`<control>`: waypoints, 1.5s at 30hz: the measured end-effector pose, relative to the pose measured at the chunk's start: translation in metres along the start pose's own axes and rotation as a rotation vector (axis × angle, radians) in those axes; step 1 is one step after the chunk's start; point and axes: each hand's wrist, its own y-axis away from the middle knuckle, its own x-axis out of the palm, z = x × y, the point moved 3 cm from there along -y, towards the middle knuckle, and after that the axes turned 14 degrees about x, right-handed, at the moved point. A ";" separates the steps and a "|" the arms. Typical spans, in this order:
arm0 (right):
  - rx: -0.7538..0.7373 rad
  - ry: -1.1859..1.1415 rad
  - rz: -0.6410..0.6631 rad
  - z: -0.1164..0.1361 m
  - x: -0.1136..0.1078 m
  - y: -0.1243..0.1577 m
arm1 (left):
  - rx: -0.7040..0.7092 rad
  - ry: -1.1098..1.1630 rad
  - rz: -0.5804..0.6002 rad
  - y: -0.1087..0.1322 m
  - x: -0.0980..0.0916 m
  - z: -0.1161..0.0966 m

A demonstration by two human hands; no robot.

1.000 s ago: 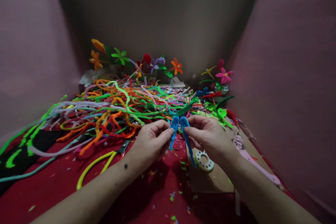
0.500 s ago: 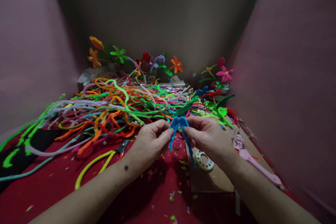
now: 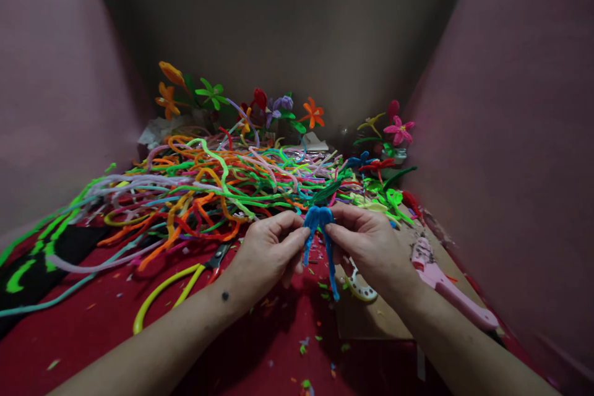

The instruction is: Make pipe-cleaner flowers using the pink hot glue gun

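Between my two hands is a blue pipe cleaner, bent into loops at the top with two ends hanging down. My left hand pinches its left side between thumb and fingers. On the other side my right hand grips the right loop in the same way. The longer end dangles below my right fingers, over the red cloth. Part of the blue piece is covered by my fingertips. Yellow-handled scissors lie beside my left forearm.
A tangled heap of colourful pipe cleaners spreads behind my hands. Pipe cleaner flowers stand along the back. Under my right hand are cardboard and a white ring with holes. A pink-handled brush lies to the right. Scraps dot the red cloth.
The blue pipe cleaner's two halves have come closer together, and its longer end hangs straighter. My left hand's lower fingers have uncurled slightly. Both hands keep their hold.
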 end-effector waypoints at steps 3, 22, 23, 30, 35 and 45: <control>-0.017 -0.030 0.017 -0.002 0.001 0.001 | -0.006 0.036 0.005 0.001 0.002 0.000; -0.055 0.048 -0.083 -0.006 0.008 0.005 | 0.016 0.086 -0.017 0.001 0.005 0.001; -0.059 0.060 -0.088 -0.007 0.008 0.005 | 0.019 0.084 -0.012 0.001 0.005 0.001; -0.105 0.101 -0.116 -0.008 0.007 0.003 | 0.024 0.073 -0.019 0.002 0.005 -0.001; -0.123 0.107 -0.124 -0.011 0.007 0.003 | 0.007 0.093 -0.053 0.001 0.006 -0.002; -0.183 0.153 -0.121 -0.015 0.006 0.002 | -0.021 0.101 -0.086 0.002 0.007 -0.004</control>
